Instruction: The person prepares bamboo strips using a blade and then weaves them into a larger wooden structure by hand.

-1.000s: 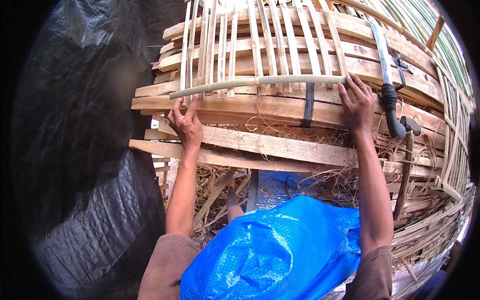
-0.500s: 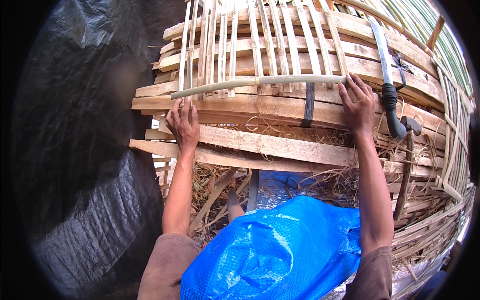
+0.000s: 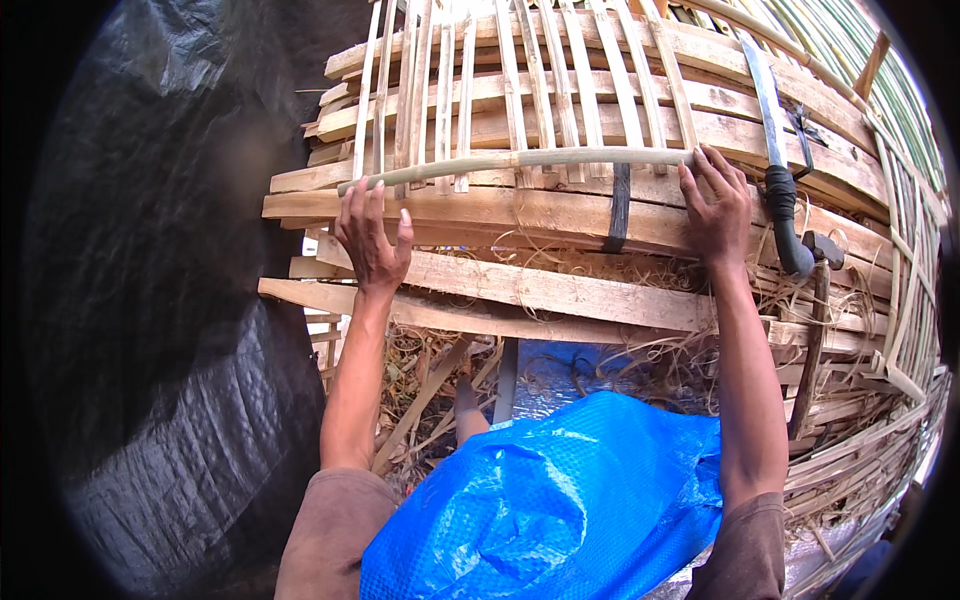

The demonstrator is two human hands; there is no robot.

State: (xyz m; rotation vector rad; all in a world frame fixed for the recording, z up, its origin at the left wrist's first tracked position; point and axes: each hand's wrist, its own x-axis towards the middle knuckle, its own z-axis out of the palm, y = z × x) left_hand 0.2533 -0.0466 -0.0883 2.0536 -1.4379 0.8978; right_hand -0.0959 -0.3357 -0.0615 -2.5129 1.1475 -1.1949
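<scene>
A long, slightly curved bamboo strip (image 3: 530, 158) lies crosswise over the lower ends of several thin upright slats (image 3: 555, 95). My left hand (image 3: 374, 240) is at its left end, fingers stretched out with the tips touching the strip and the thumb apart. At the other end, my right hand (image 3: 720, 210) has the strip's tip between thumb and index finger. Beneath are stacked wooden planks (image 3: 450, 208). To the right of my right hand lies a machete (image 3: 768, 120) with a dark wrapped handle.
A hammer (image 3: 818, 300) with a wooden handle rests below the machete. Blue plastic sheeting (image 3: 540, 490) covers my lap. Black sheeting (image 3: 180, 300) hangs on the left. Curly shavings (image 3: 670, 370) litter the planks and ground. Long bamboo strips (image 3: 905, 250) are at the far right.
My left hand has shifted slightly up and right, its thumb now spread away from the fingers. The strip's left end has moved slightly left; my right hand is nearly still.
</scene>
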